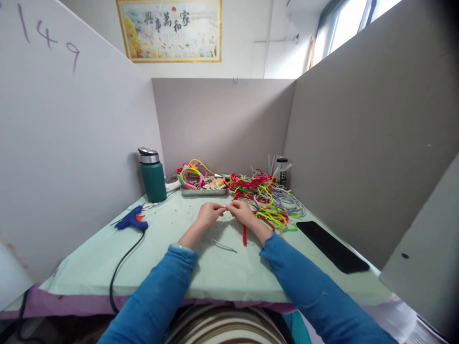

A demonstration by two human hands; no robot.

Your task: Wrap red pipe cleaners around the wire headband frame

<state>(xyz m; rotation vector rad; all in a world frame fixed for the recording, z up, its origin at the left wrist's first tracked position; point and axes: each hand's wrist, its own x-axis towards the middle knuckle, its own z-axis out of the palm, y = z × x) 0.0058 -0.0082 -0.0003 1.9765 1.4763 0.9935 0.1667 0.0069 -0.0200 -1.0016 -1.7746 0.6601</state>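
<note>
My left hand and my right hand meet fingertip to fingertip above the middle of the table. Both are closed in a pinch; a small pale bit shows between them, too small to name. Just below lies a thin grey strand on the cloth. A red pipe cleaner pokes out beneath my right wrist. Behind my right hand spreads a heap of colourful pipe cleaners, red, yellow, green and others. Beyond my left hand stands a metal tray holding small flat pieces and coiled, flower-trimmed pipe cleaner work.
At left, a blue glue gun trails its black cord over the table's front edge. Behind it stands a green bottle. A black phone-like slab lies at right. A dark-lidded jar stands at the back. Grey partitions enclose the table.
</note>
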